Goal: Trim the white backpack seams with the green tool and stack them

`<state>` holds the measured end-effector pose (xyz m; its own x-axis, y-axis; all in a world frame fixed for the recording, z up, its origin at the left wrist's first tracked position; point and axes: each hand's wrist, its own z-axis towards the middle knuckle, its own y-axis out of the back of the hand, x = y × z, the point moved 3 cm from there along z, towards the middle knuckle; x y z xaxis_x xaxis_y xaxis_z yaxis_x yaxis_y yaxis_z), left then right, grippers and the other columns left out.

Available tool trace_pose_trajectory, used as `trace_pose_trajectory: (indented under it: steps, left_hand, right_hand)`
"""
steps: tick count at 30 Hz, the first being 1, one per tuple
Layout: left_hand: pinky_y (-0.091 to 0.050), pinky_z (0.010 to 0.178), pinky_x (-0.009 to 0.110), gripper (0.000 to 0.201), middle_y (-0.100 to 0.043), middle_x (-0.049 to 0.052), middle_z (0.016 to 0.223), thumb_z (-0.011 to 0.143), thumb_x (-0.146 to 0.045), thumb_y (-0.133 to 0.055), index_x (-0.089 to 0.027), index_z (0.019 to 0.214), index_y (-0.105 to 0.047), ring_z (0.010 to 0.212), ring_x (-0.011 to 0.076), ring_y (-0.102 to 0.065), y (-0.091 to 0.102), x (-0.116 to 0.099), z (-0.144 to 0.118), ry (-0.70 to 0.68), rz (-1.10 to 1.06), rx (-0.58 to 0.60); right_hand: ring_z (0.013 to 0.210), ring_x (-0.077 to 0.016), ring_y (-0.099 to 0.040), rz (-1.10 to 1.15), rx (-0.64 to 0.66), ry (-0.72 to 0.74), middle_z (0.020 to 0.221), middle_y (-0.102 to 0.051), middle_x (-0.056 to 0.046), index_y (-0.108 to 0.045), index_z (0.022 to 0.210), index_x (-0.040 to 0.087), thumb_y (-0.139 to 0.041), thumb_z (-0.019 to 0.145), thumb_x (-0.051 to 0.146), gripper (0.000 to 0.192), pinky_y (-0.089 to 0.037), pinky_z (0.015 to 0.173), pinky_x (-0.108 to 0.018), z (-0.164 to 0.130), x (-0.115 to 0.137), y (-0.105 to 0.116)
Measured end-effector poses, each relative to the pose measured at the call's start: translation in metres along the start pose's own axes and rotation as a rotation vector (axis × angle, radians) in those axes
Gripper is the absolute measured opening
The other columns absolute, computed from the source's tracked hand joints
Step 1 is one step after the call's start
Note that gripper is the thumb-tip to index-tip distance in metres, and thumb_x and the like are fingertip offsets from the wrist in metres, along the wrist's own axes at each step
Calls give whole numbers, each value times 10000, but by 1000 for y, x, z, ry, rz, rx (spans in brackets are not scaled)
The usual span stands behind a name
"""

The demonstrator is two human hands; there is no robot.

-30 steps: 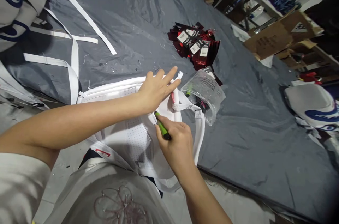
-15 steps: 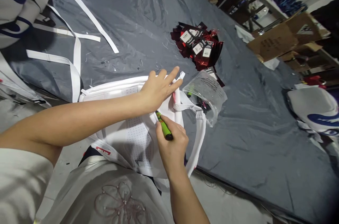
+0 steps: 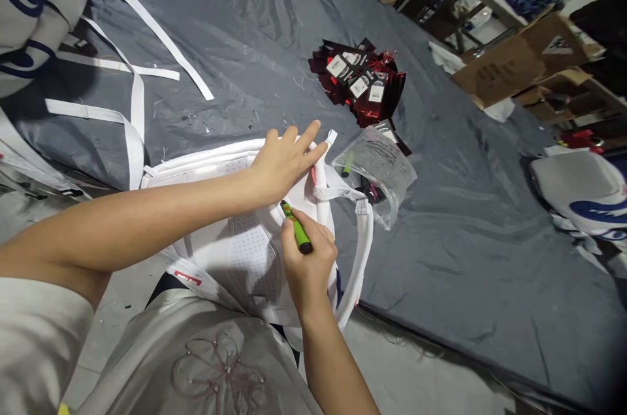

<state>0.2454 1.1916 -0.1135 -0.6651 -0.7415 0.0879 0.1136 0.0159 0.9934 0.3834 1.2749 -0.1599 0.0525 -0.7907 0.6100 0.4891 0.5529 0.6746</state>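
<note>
A white backpack [image 3: 255, 251] lies across my lap and the table's edge, its dotted back panel and straps facing up. My left hand [image 3: 284, 163] rests on its upper part with the fingers stretched and spread. In my right hand [image 3: 313, 251] is a green marker-like pen [image 3: 300, 235] with a black end, its front end pointing at the white fabric just below my left hand. Whether the tip touches the fabric I cannot tell. A white shoulder strap [image 3: 363, 251] loops out at the right, beside a clear plastic bag [image 3: 379, 166] holding small items.
Dark red tags [image 3: 362, 82] with white labels lie piled on the grey-covered table [image 3: 465, 238]. White straps [image 3: 161, 36] trail at the left from another white-and-blue bag [image 3: 44, 23]. A similar bag [image 3: 582, 193] sits far right, below an open cardboard box [image 3: 514, 68].
The view has shifted slightly, so everything sits a little further left. My right hand and the pen have barely moved against the backpack; the left hand stays spread on it.
</note>
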Motion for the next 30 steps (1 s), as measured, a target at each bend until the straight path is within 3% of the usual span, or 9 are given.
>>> trace_pose_trajectory:
  steps: [7, 25, 30]
  left_hand:
    - [-451, 930, 429, 771, -115, 107, 1666, 890, -266, -620, -277, 1563, -244, 1276, 339, -451, 1, 0, 2, 5, -16, 29]
    - [-483, 909, 412, 860, -129, 133, 1660, 843, -315, -694, -260, 1568, -234, 1257, 341, -475, 1, 1, 3, -15, 54, 39]
    - [-500, 945, 448, 1088, 2, 143, 1673, 762, -341, -776, -292, 1604, -88, 1348, 388, -411, 20, 17, 2, -35, 61, 243]
  right_hand:
    - [911, -241, -711, -22, 25, 71, 984, -765, -93, -724, 1047, 175, -556, 909, 222, 222, -485, 900, -410, 3, 4, 1]
    - [893, -249, -710, 65, 46, 40, 985, -764, -102, -734, 1062, 183, -554, 911, 267, 250, -504, 896, -432, 7, -7, -4]
    - [781, -213, -694, 131, 46, 33, 936, -769, -66, -736, 1091, 181, -572, 912, 261, 256, -517, 836, -397, 7, -9, -7]
